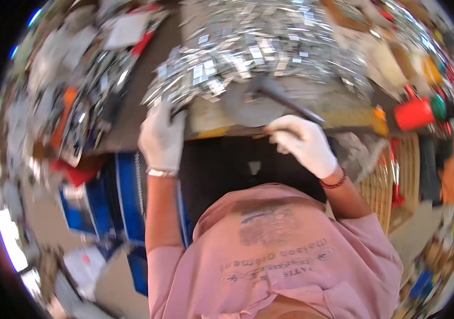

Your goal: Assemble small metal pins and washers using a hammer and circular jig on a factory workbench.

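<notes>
My left hand (pixel 162 138), in a white glove, is at the near left edge of a heap of shiny flat metal pieces (pixel 248 48). Its fingers are closed, and a small dark thing shows beside them, too blurred to name. My right hand (pixel 304 141), gloved too, is at the table's near edge with fingertips pinched together; what they hold, if anything, is too small to make out. Just beyond it a hammer (pixel 291 103) lies with its head on a round grey plate (pixel 237 106) and its handle slanting toward my right hand.
Mixed metal parts and an orange-handled tool (pixel 64 117) cover the left side. A red and green cylindrical thing (pixel 416 114) sits at the table's right. Blue bins (pixel 131 196) stand below left, a wooden crate (pixel 405 181) below right.
</notes>
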A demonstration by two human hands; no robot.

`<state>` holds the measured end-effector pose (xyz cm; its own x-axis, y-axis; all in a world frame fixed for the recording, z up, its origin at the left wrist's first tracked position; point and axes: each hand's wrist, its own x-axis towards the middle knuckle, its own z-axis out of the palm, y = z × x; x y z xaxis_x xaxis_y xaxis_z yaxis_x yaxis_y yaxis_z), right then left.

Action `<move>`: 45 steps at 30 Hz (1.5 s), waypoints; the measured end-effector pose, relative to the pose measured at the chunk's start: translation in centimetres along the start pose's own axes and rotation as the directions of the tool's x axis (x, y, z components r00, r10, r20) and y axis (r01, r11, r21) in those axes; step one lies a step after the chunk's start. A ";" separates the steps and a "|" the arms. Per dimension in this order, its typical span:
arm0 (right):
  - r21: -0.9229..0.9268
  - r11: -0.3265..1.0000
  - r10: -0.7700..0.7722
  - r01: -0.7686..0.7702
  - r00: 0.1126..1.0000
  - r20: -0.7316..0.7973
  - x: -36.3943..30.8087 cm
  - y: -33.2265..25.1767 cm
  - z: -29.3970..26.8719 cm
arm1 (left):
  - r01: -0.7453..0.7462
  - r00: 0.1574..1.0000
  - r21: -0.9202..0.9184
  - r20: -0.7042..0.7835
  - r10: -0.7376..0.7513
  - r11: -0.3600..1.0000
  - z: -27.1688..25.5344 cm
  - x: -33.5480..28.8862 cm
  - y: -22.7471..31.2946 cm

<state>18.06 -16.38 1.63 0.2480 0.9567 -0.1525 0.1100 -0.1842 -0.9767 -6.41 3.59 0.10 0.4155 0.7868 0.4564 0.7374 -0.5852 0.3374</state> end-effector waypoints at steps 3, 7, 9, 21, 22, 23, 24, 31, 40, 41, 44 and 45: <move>-0.125 0.987 -0.110 0.099 0.990 -0.086 -1.0 0.2 -1.4 | 0.051 0.996 -0.050 0.069 -0.047 0.997 -0.1 -0.3 -1.0; -0.576 0.814 -0.350 0.068 0.850 -0.394 -1.6 0.5 -6.8 | 0.162 0.982 -0.198 0.129 -0.139 0.967 -0.9 -0.1 0.3; -0.763 0.641 -0.505 -0.082 0.703 -0.500 -1.0 2.6 -10.5 | 0.205 0.976 -0.254 0.121 -0.179 0.945 -1.3 -0.4 -0.3; -0.875 0.250 -0.479 -0.415 0.732 -0.485 6.2 4.7 -17.9 | -0.036 0.970 -0.355 0.211 0.117 0.934 -2.7 0.2 5.1; -0.885 0.263 -0.490 -0.385 0.737 -0.466 6.3 4.2 -17.3 | -0.092 0.963 -0.313 0.212 0.164 0.945 -3.1 0.2 5.7; -0.889 0.361 -0.542 -0.283 0.712 -0.447 5.8 3.6 -16.7 | -0.144 0.948 -0.313 0.229 0.222 0.939 -3.3 0.6 6.4; -0.898 0.416 -0.655 -0.145 0.638 -0.406 5.0 3.2 -16.6 | -0.126 0.947 -0.349 0.237 0.218 0.929 -2.8 0.6 7.0; -0.233 0.953 -0.264 0.195 0.912 -0.314 2.6 0.1 -6.3 | -0.472 0.832 -0.398 0.094 0.547 0.786 0.5 1.7 10.1; -0.775 0.571 -0.454 0.270 0.891 -0.024 3.1 1.6 -2.2 | -0.214 0.915 -0.475 0.208 0.345 0.854 3.1 0.5 7.8; -0.773 0.573 -0.454 0.271 0.891 -0.024 3.4 1.7 -2.1 | -0.205 0.923 -0.470 0.198 0.329 0.858 3.3 0.4 7.4; -0.853 0.388 -0.572 0.348 0.817 0.072 4.3 1.8 -2.0 | -0.134 0.936 -0.520 0.213 0.279 0.844 3.0 0.6 7.6; -0.876 0.344 -0.572 0.336 0.815 0.088 4.6 1.9 -1.9 | -0.134 0.936 -0.520 0.213 0.280 0.844 3.2 0.7 7.3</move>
<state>21.25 -12.76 -0.64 0.0545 0.9052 0.4215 0.9649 0.0608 -0.2554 0.94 0.51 0.27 0.7089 0.6145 0.3463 0.2894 -0.7011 0.6517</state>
